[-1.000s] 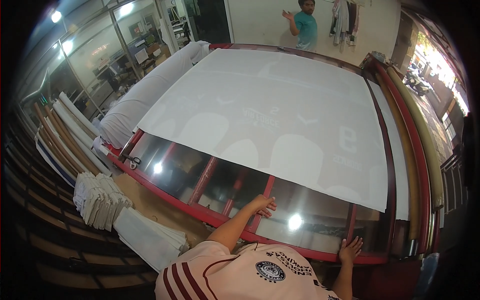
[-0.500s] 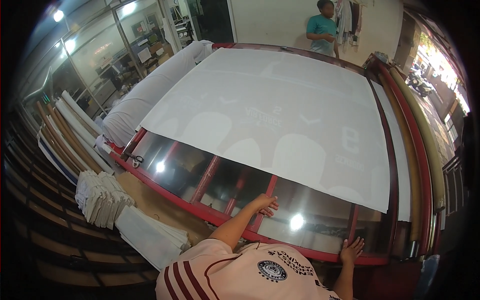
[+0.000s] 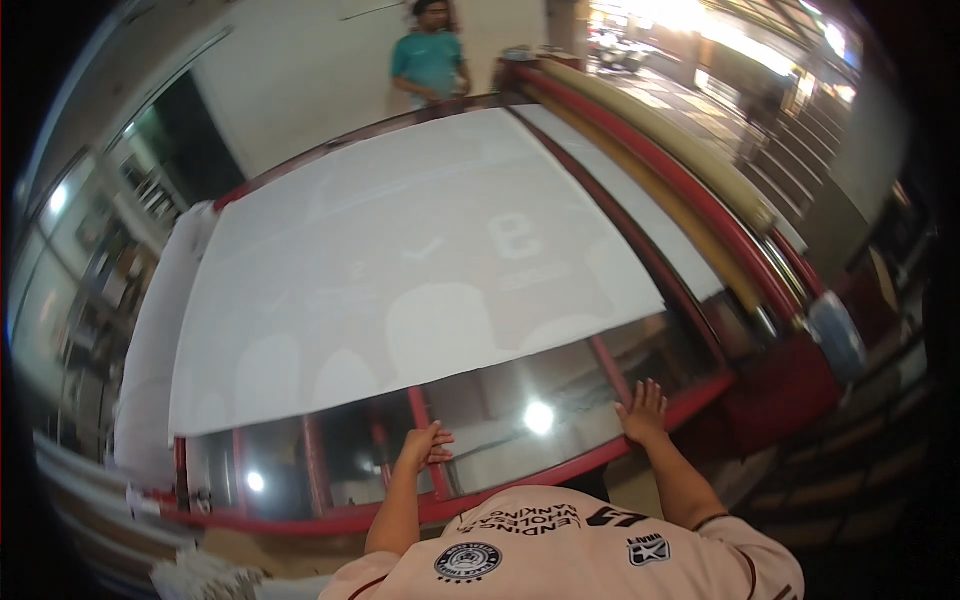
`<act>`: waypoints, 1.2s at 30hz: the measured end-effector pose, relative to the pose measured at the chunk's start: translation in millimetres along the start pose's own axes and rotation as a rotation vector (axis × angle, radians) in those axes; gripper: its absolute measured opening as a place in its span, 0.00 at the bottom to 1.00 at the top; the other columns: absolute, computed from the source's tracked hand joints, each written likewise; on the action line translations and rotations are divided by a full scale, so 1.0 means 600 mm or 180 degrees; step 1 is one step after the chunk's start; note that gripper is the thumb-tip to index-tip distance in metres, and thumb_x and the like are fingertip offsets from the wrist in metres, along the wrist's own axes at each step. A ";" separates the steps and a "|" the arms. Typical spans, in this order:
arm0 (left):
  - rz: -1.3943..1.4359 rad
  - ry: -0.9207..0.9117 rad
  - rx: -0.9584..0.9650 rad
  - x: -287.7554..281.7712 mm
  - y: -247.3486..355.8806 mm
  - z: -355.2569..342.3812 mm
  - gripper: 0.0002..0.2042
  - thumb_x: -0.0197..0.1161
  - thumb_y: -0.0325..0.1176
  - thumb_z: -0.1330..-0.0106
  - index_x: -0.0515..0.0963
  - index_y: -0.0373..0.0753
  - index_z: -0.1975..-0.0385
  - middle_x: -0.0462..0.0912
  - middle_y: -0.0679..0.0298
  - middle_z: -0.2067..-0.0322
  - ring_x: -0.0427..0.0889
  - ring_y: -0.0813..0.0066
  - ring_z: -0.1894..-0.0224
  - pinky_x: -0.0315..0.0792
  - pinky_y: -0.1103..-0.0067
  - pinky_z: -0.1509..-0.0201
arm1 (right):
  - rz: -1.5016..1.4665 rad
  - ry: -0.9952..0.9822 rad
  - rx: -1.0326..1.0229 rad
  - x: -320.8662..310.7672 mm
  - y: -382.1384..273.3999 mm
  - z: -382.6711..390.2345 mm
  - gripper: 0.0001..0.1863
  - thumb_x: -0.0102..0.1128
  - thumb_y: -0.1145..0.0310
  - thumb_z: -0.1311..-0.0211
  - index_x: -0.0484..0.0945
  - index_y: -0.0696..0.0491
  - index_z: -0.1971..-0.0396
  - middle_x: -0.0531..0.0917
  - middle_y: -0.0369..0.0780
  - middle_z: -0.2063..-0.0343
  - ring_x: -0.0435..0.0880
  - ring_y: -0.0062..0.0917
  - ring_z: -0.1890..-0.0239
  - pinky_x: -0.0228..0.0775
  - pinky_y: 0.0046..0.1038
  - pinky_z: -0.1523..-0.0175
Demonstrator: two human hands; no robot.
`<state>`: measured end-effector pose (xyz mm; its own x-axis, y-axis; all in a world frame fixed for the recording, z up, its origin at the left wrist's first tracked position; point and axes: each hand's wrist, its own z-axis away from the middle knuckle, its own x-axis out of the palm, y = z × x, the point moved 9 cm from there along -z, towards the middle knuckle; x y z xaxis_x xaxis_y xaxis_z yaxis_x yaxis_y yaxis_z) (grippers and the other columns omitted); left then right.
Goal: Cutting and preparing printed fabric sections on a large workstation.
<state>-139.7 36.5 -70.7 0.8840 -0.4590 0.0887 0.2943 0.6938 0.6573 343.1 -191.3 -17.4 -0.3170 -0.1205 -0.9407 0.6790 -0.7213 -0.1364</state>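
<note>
My left hand (image 3: 425, 446) rests fingers apart on the shiny clear panel (image 3: 505, 395) by a red crossbar (image 3: 428, 470) of a large red-framed table (image 3: 700, 390). My right hand (image 3: 643, 410) lies with fingers spread on the same panel, farther right near another crossbar. Just beyond both hands, a broad white sheet (image 3: 400, 210) with faint pale shapes covers most of the tabletop.
A white fabric bundle (image 3: 155, 340) runs along the left side. Red, tan and cream rollers (image 3: 670, 160) line the right side. A person in teal (image 3: 425, 65) stands behind the table. A bright doorway opens right, glass partitions stand left, and white stacked material lies lower left.
My view has swung right, so the table appears shifted left and rotated. The person in teal has lowered their raised hand. My hands still rest on the front panel.
</note>
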 end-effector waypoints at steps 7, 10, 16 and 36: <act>0.0025 0.0142 0.0082 -0.002 0.005 -0.004 0.25 0.53 0.49 0.24 0.79 0.27 0.51 0.88 0.54 0.61 0.87 0.64 0.76 0.84 0.73 0.73 | -0.0087 0.0021 0.0073 -0.011 0.001 0.006 0.48 0.38 0.35 0.28 0.41 0.55 0.23 0.37 0.47 0.21 0.31 0.42 0.20 0.22 0.48 0.20; 0.0024 0.0169 0.0076 -0.004 0.002 -0.007 0.24 0.53 0.49 0.24 0.79 0.28 0.53 0.88 0.55 0.63 0.86 0.63 0.77 0.84 0.72 0.73 | -0.0141 -0.0008 0.0069 -0.016 -0.002 0.011 0.48 0.38 0.35 0.28 0.41 0.55 0.22 0.36 0.47 0.21 0.30 0.42 0.20 0.20 0.48 0.20; 0.0044 0.0228 0.0103 -0.006 0.001 -0.009 0.24 0.55 0.49 0.25 0.79 0.28 0.54 0.87 0.56 0.64 0.87 0.62 0.77 0.84 0.72 0.73 | -0.0161 -0.0052 0.0061 -0.017 -0.001 0.014 0.48 0.37 0.35 0.28 0.40 0.55 0.22 0.36 0.47 0.21 0.30 0.41 0.19 0.20 0.47 0.20; -0.0044 0.0243 0.0091 -0.006 0.001 -0.006 0.24 0.53 0.50 0.24 0.78 0.30 0.53 0.87 0.56 0.62 0.85 0.65 0.78 0.84 0.71 0.73 | -0.0112 -0.0084 0.0078 -0.013 -0.001 0.013 0.48 0.35 0.34 0.28 0.40 0.54 0.22 0.35 0.46 0.21 0.29 0.40 0.19 0.20 0.46 0.20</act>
<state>-141.6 40.5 -73.3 0.9054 -0.4240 0.0229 0.2971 0.6711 0.6792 340.2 -195.5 -7.7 -0.3582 -0.1125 -0.9269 0.6507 -0.7420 -0.1614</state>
